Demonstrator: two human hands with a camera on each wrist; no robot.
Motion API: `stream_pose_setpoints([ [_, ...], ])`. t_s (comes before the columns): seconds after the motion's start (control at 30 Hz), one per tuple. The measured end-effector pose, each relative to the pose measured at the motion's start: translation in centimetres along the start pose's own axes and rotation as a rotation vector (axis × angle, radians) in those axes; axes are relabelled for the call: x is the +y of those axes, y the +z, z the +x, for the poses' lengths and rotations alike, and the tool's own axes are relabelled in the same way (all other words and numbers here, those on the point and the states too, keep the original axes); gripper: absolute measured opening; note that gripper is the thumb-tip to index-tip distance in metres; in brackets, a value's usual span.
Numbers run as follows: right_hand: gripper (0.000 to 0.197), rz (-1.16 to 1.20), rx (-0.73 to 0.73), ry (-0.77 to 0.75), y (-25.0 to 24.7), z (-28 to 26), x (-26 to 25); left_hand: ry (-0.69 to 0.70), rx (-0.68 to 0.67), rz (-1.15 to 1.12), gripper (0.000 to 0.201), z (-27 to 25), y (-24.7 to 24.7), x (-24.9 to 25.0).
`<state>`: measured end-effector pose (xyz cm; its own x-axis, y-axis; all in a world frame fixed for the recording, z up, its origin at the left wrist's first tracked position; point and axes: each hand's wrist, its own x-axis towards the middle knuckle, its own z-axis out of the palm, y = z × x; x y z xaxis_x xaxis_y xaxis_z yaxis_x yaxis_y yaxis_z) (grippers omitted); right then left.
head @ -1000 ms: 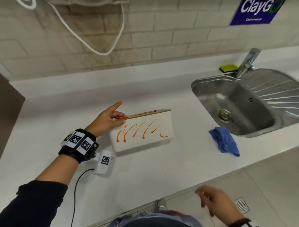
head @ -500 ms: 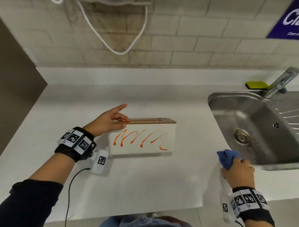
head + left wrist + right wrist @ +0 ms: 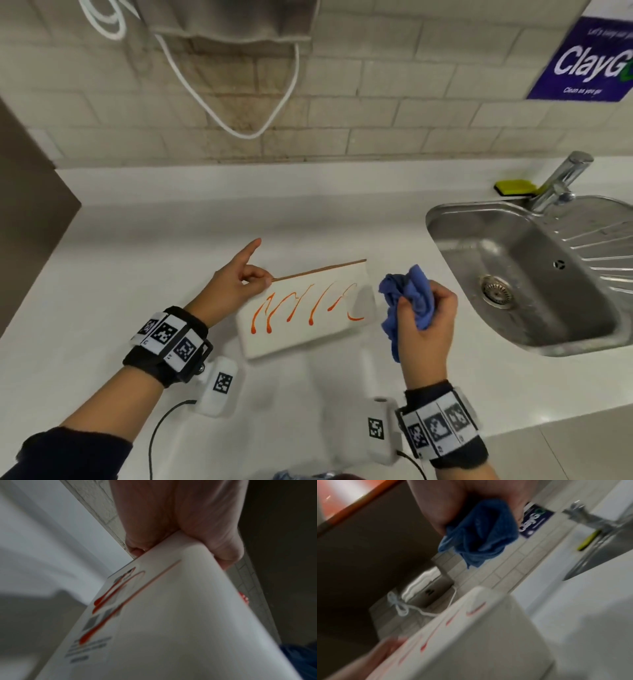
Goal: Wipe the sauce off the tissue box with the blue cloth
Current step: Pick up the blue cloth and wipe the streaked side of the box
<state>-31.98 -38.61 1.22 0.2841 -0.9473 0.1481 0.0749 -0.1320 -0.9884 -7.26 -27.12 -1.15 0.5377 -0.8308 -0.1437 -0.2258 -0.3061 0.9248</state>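
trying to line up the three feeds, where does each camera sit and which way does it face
Head: worn on the head, facing forward and down at the counter; shows both forearms, left hand gripping the tissue box, right hand holding the blue cloth.
Left wrist: looks along the left hand at the box's sauce-streaked side; shows thumb and curled fingers.
Right wrist: looks past the cloth toward the wall; shows the right hand.
Shared: all three show box and cloth.

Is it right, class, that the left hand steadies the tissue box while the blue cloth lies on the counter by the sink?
Not quite. The left hand does steady the tissue box, but the blue cloth is bunched in the right hand, raised beside the box, as the head view shows.
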Motion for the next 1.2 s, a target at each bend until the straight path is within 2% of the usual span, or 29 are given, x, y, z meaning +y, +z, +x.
stream_pose_setpoints([
  [0.07,0.039,-0.007,0.009,-0.081,2.2,-0.1,0.5,-0.001,0.003,-0.012,0.070,-0.1,0.1,-0.3],
  [0.17,0.049,-0.041,-0.061,-0.091,4.6,-0.5,1.9,0.016,-0.002,-0.020,0.070,-0.4,0.1,-0.3],
  [0.3,0.056,-0.461,-0.157,-0.164,5.6,-0.8,5.0,0.028,-0.023,-0.034,0.068,-0.8,0.1,-0.3],
  [0.43,0.060,-0.523,-0.260,-0.261,6.2,-1.4,5.4,0.019,-0.023,-0.040,0.068,-1.0,0.1,-0.2],
  [0.53,0.050,-0.604,-0.430,-0.315,6.1,-2.4,5.5,0.002,-0.025,-0.041,0.069,-0.7,-0.1,0.0],
  [0.63,0.050,-0.642,-0.622,-0.383,5.1,-3.7,5.5,-0.015,-0.021,-0.042,0.075,-0.6,-0.2,0.2],
  [0.7,0.051,-0.584,-0.729,-0.320,3.5,-4.5,5.7,-0.022,-0.026,-0.034,0.082,-0.5,-0.3,0.3],
  [0.8,0.045,-0.402,-0.803,-0.013,1.2,-4.8,4.1,-0.026,-0.033,-0.020,0.089,-0.4,-0.3,0.5],
  [0.87,0.035,-0.325,-0.750,-0.004,0.6,-4.3,2.5,-0.038,-0.039,-0.013,0.090,-0.2,-0.4,0.7],
  [0.97,0.030,-0.282,-0.726,0.034,-0.4,-2.8,1.5,-0.044,-0.027,0.003,0.088,0.0,-0.5,0.7],
  [1.03,0.025,-0.401,-0.698,0.049,-1.2,-2.0,1.7,-0.043,-0.022,0.007,0.087,0.1,-0.5,0.7],
  [1.1,0.030,-0.540,-0.634,0.038,-2.1,-1.6,2.0,-0.041,-0.029,0.007,0.086,0.0,-0.5,0.8],
  [1.2,0.033,-0.629,-0.518,-0.003,-3.3,-1.3,1.7,-0.039,-0.029,0.008,0.085,0.0,-0.5,0.7],
])
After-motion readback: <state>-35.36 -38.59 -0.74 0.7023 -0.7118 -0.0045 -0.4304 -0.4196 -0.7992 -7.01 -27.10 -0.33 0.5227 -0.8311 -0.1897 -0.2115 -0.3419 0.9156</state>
